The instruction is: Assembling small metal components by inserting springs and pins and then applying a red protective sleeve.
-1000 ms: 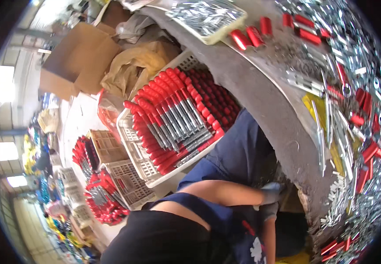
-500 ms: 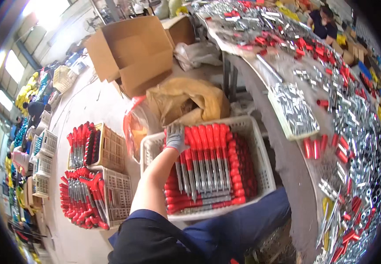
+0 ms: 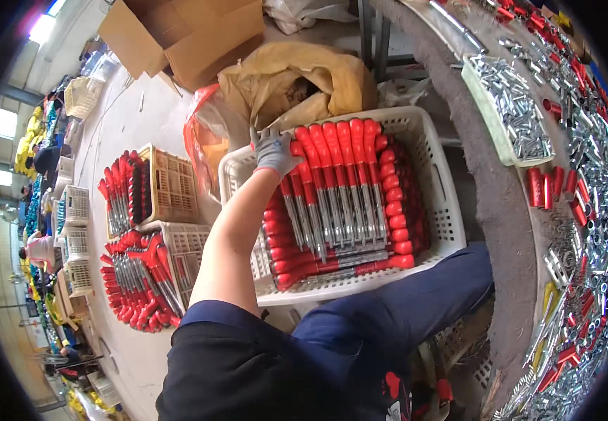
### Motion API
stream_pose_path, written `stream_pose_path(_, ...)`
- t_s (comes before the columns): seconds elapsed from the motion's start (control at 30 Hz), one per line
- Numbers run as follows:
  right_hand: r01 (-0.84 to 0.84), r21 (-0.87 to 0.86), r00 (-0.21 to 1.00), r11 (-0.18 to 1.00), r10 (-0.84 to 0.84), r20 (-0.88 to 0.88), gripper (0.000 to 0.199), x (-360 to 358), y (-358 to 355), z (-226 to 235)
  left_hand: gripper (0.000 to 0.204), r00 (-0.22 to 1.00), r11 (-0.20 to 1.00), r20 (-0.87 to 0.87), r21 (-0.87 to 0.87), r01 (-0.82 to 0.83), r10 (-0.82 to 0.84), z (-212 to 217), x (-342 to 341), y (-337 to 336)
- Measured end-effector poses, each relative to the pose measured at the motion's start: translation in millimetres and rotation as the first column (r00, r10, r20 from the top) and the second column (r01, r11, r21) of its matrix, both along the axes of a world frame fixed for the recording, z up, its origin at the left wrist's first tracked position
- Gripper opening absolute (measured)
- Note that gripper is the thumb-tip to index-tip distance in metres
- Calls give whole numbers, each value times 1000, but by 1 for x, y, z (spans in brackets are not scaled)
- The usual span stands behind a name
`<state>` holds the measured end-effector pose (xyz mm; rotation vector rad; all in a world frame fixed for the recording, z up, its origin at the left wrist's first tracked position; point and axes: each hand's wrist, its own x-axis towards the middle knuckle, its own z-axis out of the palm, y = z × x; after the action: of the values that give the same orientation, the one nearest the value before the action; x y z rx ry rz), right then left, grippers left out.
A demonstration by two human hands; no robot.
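Observation:
My left hand, in a grey glove, lies over the upper left end of a row of red-handled tools with silver shafts. Its fingers are apart and point toward the far rim; the thumb lies beside a red handle. The row sits side by side on more such tools inside a white plastic crate. Red rounded ends of further tools stack along the crate's right side, and a few lie crosswise at the near side. My right hand is out of view.
Left on the floor stand two crates of similar red tools. Beyond my crate lie a yellow-brown sack and an open cardboard box. A workbench at right bears a tray of metal pieces, red sleeves and loose metal parts.
The view has shifted, so the bench and box sit higher in it. My left hand stays at the upper left of the tool row, its fingers now more spread.

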<state>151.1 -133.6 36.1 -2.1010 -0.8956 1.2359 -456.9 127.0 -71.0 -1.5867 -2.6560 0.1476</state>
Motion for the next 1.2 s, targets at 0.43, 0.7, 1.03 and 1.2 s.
stream_pose_path(0.43, 143, -86, 986, 986, -134, 97, 45, 20, -37, -8, 63, 986, 979, -65, -131, -160, 152, 6, 22, 2)
stream_pose_path(0.7, 60, -57, 995, 997, -55, 87, 43, 24, -31, -10, 58, 984, 989, -167, -144, 32, -57, -3, -10, 12)
stream_pose_path(1.03, 177, -249, 979, 952, -143, 148, 44, 9, -5, -5, 97, 996, 992, -94, 124, 21, -9, -28, -23, -10)
stream_pose_path(1.2, 84, -142, 994, 986, -73, 83, 44, 19, -14, -18, 106, 997, 987, -42, 142, 72, -67, -43, -37, -28)
